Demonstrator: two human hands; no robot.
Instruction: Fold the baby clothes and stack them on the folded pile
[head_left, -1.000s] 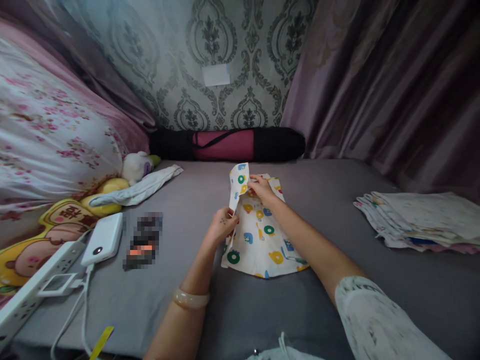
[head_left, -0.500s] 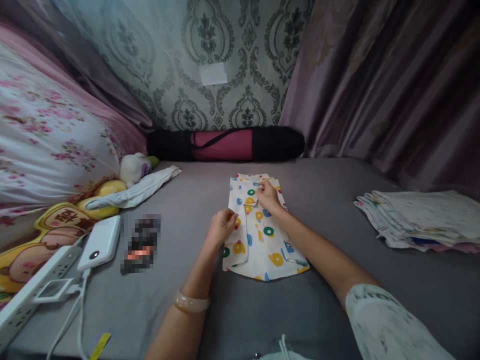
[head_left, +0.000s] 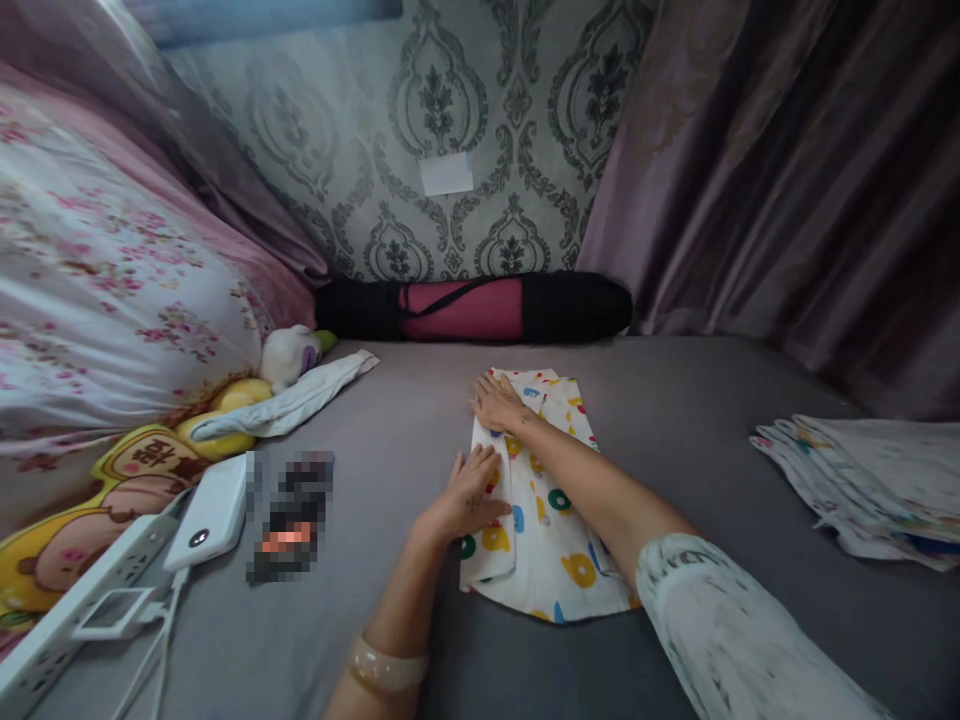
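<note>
A small white shirt with yellow, green, blue and red prints lies on the grey bed sheet, its left side folded inward in a long strip. My left hand rests on that strip with its fingers spread. Farther up, my right hand lies flat on the shirt's upper left part, near the collar, fingers stretched out. My right forearm crosses over the shirt and hides some of its middle and right side.
A stack of folded clothes lies on the right. On the left are a power strip, a white power bank, a blurred-out object, plush toys and a pale cloth. A black and maroon long bag lies along the wall.
My right hand has moved left from the shirt's upper middle and now presses flat. My left hand's closed fingers have spread out on the folded strip. The view has tilted slightly.
</note>
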